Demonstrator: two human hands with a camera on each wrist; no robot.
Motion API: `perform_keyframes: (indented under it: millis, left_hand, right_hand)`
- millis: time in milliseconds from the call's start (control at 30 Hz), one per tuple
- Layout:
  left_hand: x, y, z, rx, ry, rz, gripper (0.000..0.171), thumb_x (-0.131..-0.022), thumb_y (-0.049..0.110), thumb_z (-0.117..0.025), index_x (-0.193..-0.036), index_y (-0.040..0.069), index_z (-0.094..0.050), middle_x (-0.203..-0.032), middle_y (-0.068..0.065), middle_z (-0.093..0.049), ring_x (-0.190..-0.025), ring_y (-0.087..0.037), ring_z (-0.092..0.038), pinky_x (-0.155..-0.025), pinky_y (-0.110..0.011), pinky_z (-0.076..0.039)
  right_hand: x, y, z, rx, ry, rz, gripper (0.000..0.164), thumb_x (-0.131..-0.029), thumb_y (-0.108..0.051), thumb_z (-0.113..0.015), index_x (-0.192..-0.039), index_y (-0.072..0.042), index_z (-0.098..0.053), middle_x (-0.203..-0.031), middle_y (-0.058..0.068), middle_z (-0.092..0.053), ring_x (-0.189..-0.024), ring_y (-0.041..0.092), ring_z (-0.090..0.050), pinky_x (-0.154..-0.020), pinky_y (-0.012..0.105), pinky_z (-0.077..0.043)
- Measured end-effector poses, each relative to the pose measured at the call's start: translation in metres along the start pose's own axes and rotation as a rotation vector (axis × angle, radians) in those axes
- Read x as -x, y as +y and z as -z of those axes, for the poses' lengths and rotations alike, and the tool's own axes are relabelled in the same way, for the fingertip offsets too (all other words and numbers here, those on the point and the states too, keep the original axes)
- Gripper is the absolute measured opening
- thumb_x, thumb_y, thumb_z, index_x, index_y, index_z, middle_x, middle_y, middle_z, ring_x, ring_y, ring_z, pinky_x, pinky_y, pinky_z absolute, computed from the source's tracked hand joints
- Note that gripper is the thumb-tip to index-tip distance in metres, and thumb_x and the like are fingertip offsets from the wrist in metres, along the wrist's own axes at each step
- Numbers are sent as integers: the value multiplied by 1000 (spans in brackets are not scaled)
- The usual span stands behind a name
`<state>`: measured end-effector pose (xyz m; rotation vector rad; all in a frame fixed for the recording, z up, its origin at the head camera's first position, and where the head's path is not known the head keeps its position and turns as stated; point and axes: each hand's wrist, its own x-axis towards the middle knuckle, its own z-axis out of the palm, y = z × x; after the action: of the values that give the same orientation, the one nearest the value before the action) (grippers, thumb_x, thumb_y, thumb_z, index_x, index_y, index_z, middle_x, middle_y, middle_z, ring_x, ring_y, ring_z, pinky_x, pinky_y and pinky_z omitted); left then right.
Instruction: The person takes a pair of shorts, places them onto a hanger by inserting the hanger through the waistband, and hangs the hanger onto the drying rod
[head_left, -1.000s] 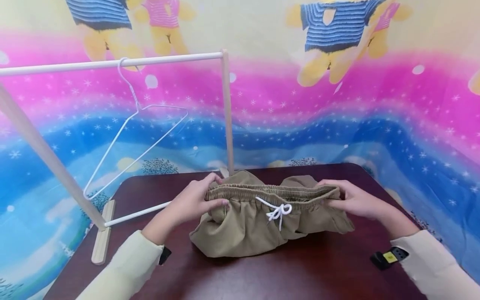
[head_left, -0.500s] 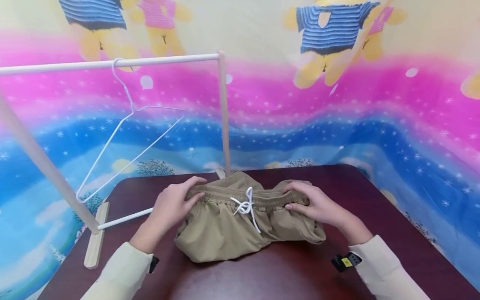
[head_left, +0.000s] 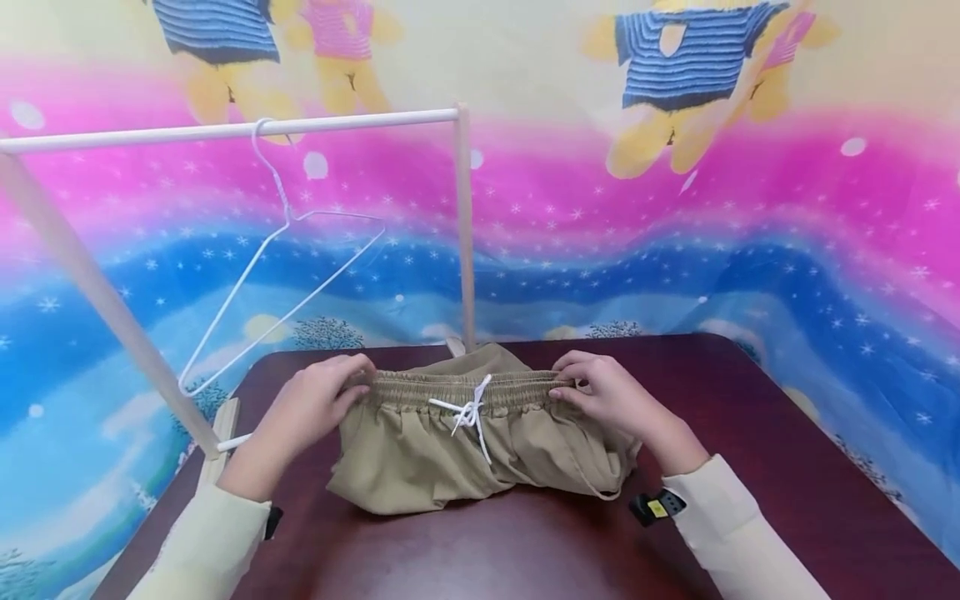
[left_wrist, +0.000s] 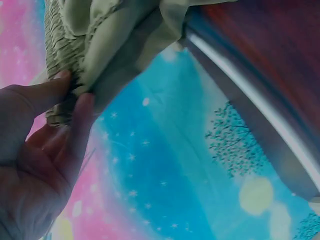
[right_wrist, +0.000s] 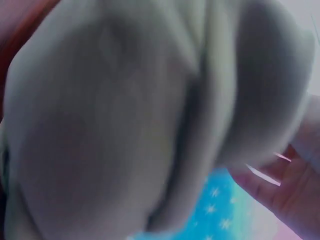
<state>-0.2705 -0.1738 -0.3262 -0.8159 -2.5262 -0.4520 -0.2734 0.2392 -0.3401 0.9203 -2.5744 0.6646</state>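
Khaki pants (head_left: 442, 458) with a gathered elastic waistband and a white drawstring (head_left: 468, 412) tied in front lie bunched on the dark red table, waistband raised toward the back. In the head view, my left hand (head_left: 311, 404) pinches the left end of the waistband between thumb and fingers. The left wrist view shows that hand (left_wrist: 50, 140) with thumb and fingertips on the elastic edge. My right hand (head_left: 611, 396) pinches the waistband's right end. Blurred khaki cloth (right_wrist: 110, 125) fills most of the right wrist view, so the fingertips there are hidden.
A wooden rack with a white top rail (head_left: 360, 122) stands at the left of the table (head_left: 720, 433). A white wire hanger (head_left: 247, 333) hangs from that rail with nothing on it. Behind is a printed curtain (head_left: 570, 217).
The right hand has come leftward along with its end of the waistband, and the left hand has shifted left too. The opening of the waistband has flattened, its front and back edges now close together.
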Motion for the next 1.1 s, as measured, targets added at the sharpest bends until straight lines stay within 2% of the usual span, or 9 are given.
perform_keyframes:
  millis: [100, 267, 367, 500, 700, 900, 1100]
  left_hand:
    - [8, -5, -5, 15, -29, 25, 20, -88, -2, -75, -97, 13, -65, -93, -1, -71, -83, -20, -68, -71, -40, -56]
    - [12, -12, -15, 59, -29, 52, 19, -90, -4, -72, -96, 12, -63, -89, -1, -70, -80, -18, -66, -69, -38, -54]
    - [12, -14, -21, 66, -61, 79, 16, -91, -1, -72, -97, 11, -64, -88, -1, -70, -79, -16, -66, -68, -38, -54]
    - [13, -15, -28, 28, -111, 121, 12, -92, 5, -72, -97, 14, -66, -89, 0, -71, -79, -16, -66, -66, -39, -55]
    - [14, -16, -29, -56, -126, 149, 6, -96, 14, -70, -100, 17, -72, -89, 3, -72, -77, -17, -67, -65, -43, -55]
    - [13, -17, -29, -109, -120, 154, 5, -96, 16, -69, -99, 17, -73, -90, 3, -72, -79, -18, -67, -65, -46, -55]
    - [15, -16, -25, -143, -98, 151, 4, -94, 16, -70, -97, 15, -72, -95, 1, -72, -83, -21, -68, -64, -48, -56]
  right_hand:
    - [-2, -8, -2, 76, 6, -7, 4, -89, -13, -79, -87, -11, -77, -107, 4, -71, -89, 16, -67, -76, 37, -56]
    - [3, -14, -1, 174, 38, -13, 5, -87, -16, -81, -86, -12, -77, -104, 2, -71, -92, 19, -66, -77, 39, -54]
    - [5, -18, -2, 159, 48, -31, 5, -88, -17, -81, -87, -14, -77, -105, 0, -70, -83, 13, -65, -70, 35, -53]
    - [7, -19, -6, 134, 78, -33, 5, -88, -17, -81, -89, -17, -76, -105, -2, -71, -75, 7, -61, -62, 29, -50]
    - [9, -17, -14, 127, 134, -1, 10, -85, -12, -83, -89, -17, -75, -98, -4, -70, -68, 4, -57, -55, 24, -48]
    - [9, -19, -17, 149, 132, 64, 10, -85, -10, -83, -87, -16, -75, -102, 0, -69, -73, 8, -64, -59, 24, -52]
    - [9, -23, -18, 127, 155, 155, 15, -83, 0, -81, -93, -7, -73, -106, 7, -67, -81, 14, -67, -66, 32, -56]
